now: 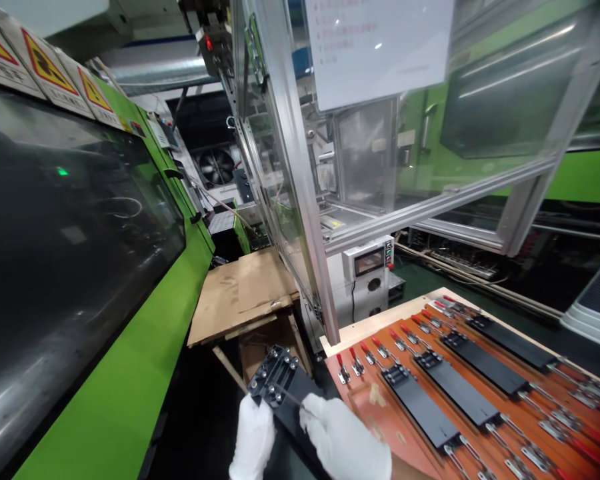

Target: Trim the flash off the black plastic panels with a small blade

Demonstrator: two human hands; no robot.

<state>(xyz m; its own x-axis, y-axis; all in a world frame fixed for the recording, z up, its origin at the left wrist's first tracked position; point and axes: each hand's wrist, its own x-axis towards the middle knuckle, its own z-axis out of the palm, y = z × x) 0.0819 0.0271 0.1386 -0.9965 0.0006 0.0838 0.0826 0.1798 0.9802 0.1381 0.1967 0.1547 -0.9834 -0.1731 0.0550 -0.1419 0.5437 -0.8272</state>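
A long black plastic part (280, 383) with a ribbed, screw-studded end is held in both white-gloved hands at the bottom centre of the head view. My left hand (253, 437) grips its near left edge from below. My right hand (343, 440) holds the right side and pinches a thin metal pin or tool (287, 395) that lies across the part's ribbed end. To the right lies a red-brown fixture board (380, 400) carrying three similar black parts (420, 410) clamped in rows.
A green moulding machine with a dark window (70, 267) fills the left. A cardboard box (245, 293) sits ahead, beside an aluminium-framed clear guard enclosure (300, 200). Red-handled toggle clamps (380, 350) line the board's edges. A small controller box (367, 263) stands behind.
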